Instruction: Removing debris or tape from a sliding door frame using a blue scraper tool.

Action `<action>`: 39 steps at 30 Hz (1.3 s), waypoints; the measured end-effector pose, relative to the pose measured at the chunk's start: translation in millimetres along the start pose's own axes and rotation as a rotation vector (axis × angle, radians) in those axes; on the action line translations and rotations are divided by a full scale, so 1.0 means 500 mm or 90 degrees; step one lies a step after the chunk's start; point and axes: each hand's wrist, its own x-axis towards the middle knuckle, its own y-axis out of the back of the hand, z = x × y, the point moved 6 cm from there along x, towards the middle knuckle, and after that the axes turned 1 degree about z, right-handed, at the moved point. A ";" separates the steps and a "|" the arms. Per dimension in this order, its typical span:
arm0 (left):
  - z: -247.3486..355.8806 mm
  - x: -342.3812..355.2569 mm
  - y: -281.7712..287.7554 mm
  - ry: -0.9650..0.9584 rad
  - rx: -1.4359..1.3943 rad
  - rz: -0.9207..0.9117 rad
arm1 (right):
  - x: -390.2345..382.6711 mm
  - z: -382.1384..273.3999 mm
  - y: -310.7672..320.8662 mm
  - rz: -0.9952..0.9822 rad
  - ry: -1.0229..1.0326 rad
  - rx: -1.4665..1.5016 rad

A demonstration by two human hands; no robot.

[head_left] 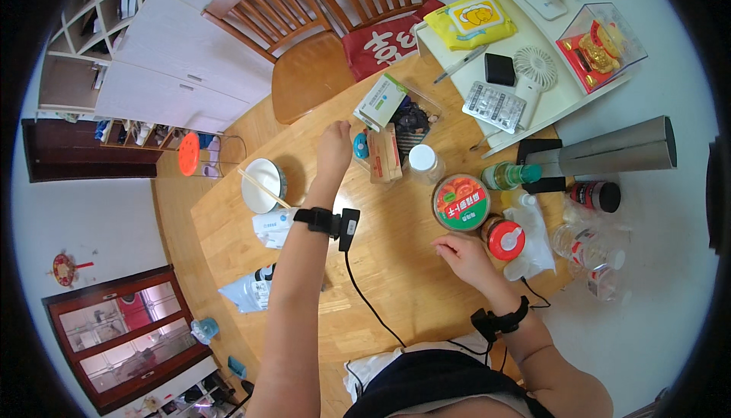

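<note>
My left hand point(333, 150) is over the far middle of the table, fingers curled in; whatever they may hold is hidden. Just right of it are a small blue object point(360, 145), a brown cardboard box point(384, 155) and a white-and-green box point(381, 103) leaning on a clear tray of dark items point(412, 121). My right hand point(466, 256) hovers or rests by the near edge of a round tub point(461, 202) with a red-and-green lid, its fingers loosely stretched and nothing visible in them. Beside it stands a jar with a red lid point(505, 240).
A white bowl point(261, 186) with chopsticks stands at left, near two plastic packets point(272, 228). A white-capped clear jar point(425, 164), a green bottle point(510, 176) and plastic bottles point(579, 243) are at right. Behind are wooden chairs point(312, 68) and a white shelf point(472, 75). Cables run from my wristbands.
</note>
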 end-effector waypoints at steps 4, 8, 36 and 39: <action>0.073 -0.014 -0.037 -0.185 0.445 -0.009 | -0.001 -0.002 -0.007 -0.014 0.038 -0.002; 0.061 -0.001 -0.072 -0.133 0.640 -0.046 | -0.006 -0.004 -0.042 -0.056 0.082 -0.017; -0.110 -1.298 0.505 0.089 -0.610 0.476 | -0.466 -0.514 -0.692 -0.666 0.180 0.371; -0.169 -1.639 0.526 0.135 -0.591 0.709 | -0.680 -0.538 -0.882 -0.806 0.116 0.385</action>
